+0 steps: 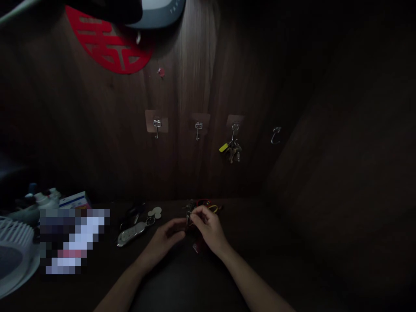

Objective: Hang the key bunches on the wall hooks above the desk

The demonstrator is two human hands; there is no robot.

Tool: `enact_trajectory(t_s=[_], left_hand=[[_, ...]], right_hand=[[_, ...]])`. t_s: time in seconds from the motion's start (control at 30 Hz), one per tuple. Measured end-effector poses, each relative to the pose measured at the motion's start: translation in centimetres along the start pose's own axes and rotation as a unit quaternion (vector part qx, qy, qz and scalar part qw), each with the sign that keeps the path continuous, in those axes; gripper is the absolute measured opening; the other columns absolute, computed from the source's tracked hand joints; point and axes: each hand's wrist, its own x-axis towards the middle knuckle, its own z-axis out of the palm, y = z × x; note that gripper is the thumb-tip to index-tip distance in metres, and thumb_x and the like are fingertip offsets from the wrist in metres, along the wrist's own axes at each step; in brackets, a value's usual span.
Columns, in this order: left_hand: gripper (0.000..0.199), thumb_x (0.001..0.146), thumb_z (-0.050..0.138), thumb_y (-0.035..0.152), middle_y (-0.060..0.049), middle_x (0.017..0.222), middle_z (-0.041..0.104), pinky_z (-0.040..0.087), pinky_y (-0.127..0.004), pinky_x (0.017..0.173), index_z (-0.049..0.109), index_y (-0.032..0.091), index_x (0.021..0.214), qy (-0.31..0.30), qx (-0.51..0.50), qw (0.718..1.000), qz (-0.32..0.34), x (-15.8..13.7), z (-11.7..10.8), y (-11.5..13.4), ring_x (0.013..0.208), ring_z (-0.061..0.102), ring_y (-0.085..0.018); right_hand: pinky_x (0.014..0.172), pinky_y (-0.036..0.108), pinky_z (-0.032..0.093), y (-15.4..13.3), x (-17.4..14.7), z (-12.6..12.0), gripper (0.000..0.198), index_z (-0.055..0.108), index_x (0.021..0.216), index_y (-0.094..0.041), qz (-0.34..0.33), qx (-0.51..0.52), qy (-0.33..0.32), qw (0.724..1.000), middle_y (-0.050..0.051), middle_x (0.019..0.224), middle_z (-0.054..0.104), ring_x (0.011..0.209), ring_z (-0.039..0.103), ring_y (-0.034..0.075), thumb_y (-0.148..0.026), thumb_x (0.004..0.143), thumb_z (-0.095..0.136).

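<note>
Low in the middle of the view, my left hand (168,237) and my right hand (208,227) meet over the dark surface. Between them is a small bunch of keys (188,220), dim and partly covered by fingers. My right thumb and forefinger pinch it from the right, while my left fingers close on its left side. A dark red tag (196,247) shows just below my right hand. Behind my fingers lie more keys (190,205) with a red loop and a yellow loop (213,209).
Metal hooks (156,126) line the wooden wall; a key bunch with a yellow tag (224,147) hangs from one. To the left lie a silver remote-like fob (131,234), a box (75,200), bottles (47,200) and a white slatted object (14,255). A cap (159,15) hangs above.
</note>
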Motion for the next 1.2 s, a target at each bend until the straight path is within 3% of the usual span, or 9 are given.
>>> enact_trajectory(t_s=[0.2,0.4,0.57,0.7,0.9,1.2], left_hand=[[0.025,0.076,0.063,0.037,-0.001,0.077,0.069,0.045,-0.029,0.075,0.067,0.02,0.092,-0.017,0.055,0.998,-0.028,0.1,0.0,-0.2,0.077,0.061,-0.018],[0.03,0.075,0.062,0.043,0.0,0.078,0.069,0.043,-0.027,0.074,0.067,0.02,0.094,-0.026,0.08,0.996,-0.032,0.0,0.1,-0.1,0.077,0.06,-0.018],[0.028,0.076,0.061,0.043,0.001,0.079,0.068,0.043,-0.027,0.074,0.067,0.021,0.093,-0.039,0.077,0.996,-0.027,0.0,0.1,0.0,0.078,0.06,-0.018],[0.03,0.075,0.062,0.045,0.001,0.079,0.067,0.043,-0.027,0.075,0.067,0.022,0.094,-0.046,0.072,0.996,-0.034,-0.1,0.1,0.0,0.079,0.059,-0.019],[0.031,0.072,0.062,0.046,0.001,0.077,0.065,0.042,-0.027,0.074,0.066,0.022,0.092,-0.037,0.076,0.996,-0.036,-0.3,0.3,0.6,0.078,0.057,-0.019],[0.029,0.073,0.062,0.043,0.002,0.074,0.064,0.042,-0.027,0.073,0.066,0.021,0.092,-0.045,0.067,0.996,-0.033,-0.2,0.2,0.4,0.075,0.056,-0.017]], right_hand=[[0.058,0.023,0.041,-0.9,1.0,-1.2,0.022,0.057,0.074,-0.019,-0.029,-0.022,0.045,0.998,-0.002,0.066,0.055,0.062,0.051,0.013,-0.041,0.079,0.057],[0.057,0.023,0.041,-4.5,4.0,-4.1,0.019,0.057,0.072,-0.019,-0.088,-0.073,0.099,0.989,-0.002,0.064,0.055,0.06,0.05,0.012,-0.037,0.077,0.058],[0.058,0.024,0.042,-9.3,7.5,-6.8,0.017,0.059,0.071,-0.018,-0.171,-0.126,0.19,0.958,-0.001,0.064,0.058,0.06,0.052,0.013,-0.034,0.075,0.059],[0.061,0.024,0.044,-12.1,10.0,-8.6,0.015,0.06,0.07,-0.017,-0.212,-0.121,0.227,0.943,0.0,0.066,0.062,0.063,0.055,0.013,-0.031,0.073,0.06],[0.045,0.021,0.034,-13.4,12.1,-10.2,0.017,0.062,0.068,-0.015,-0.165,-0.109,0.274,0.941,-0.004,0.051,0.053,0.046,0.046,0.01,-0.032,0.068,0.062],[0.046,0.021,0.033,-12.7,12.4,-10.9,0.015,0.06,0.063,-0.015,-0.125,-0.052,0.322,0.937,-0.005,0.051,0.052,0.047,0.043,0.008,-0.03,0.062,0.064]])
